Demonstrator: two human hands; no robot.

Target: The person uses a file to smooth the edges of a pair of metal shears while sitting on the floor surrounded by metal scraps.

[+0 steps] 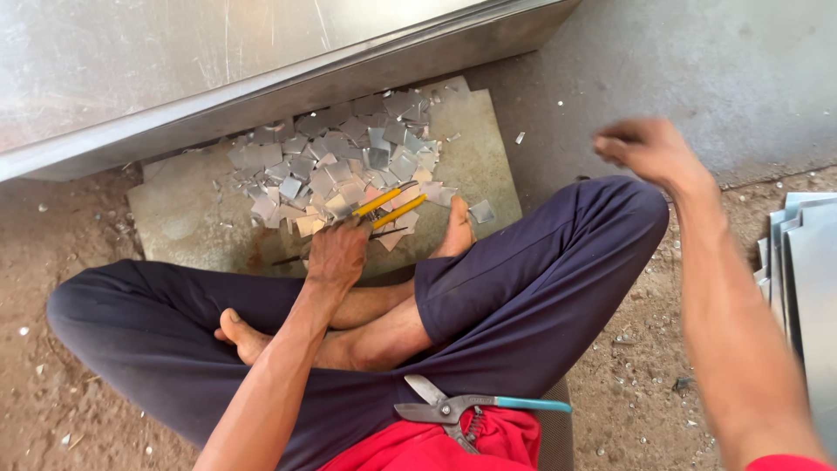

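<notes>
Fingers of the left hand [337, 253] curl around the blade end of a pair of yellow-handled tin snips [377, 212], gripping the tool where it lies at the near edge of a heap of small cut sheet-metal squares [342, 161]; the yellow handles point away toward the pile. The right hand [643, 146], blurred in mid-air above the right knee, holds nothing, its fingers loosely bent (whether they touch one another cannot be told).

The step in hand looks like taking up the cutter; the next move would call for turning the snips so the handles sit in the palm.

The squares are thin, dull grey and sharp-cornered, scattered over a flat, stained metal plate [475, 161] on the dirt floor. Behind them runs a long, scratched sheet-metal duct [218, 52]. A second pair of snips with a teal handle [471, 407] rests on the person's lap, and stacked metal sheets [806, 270] lie at the right edge.
</notes>
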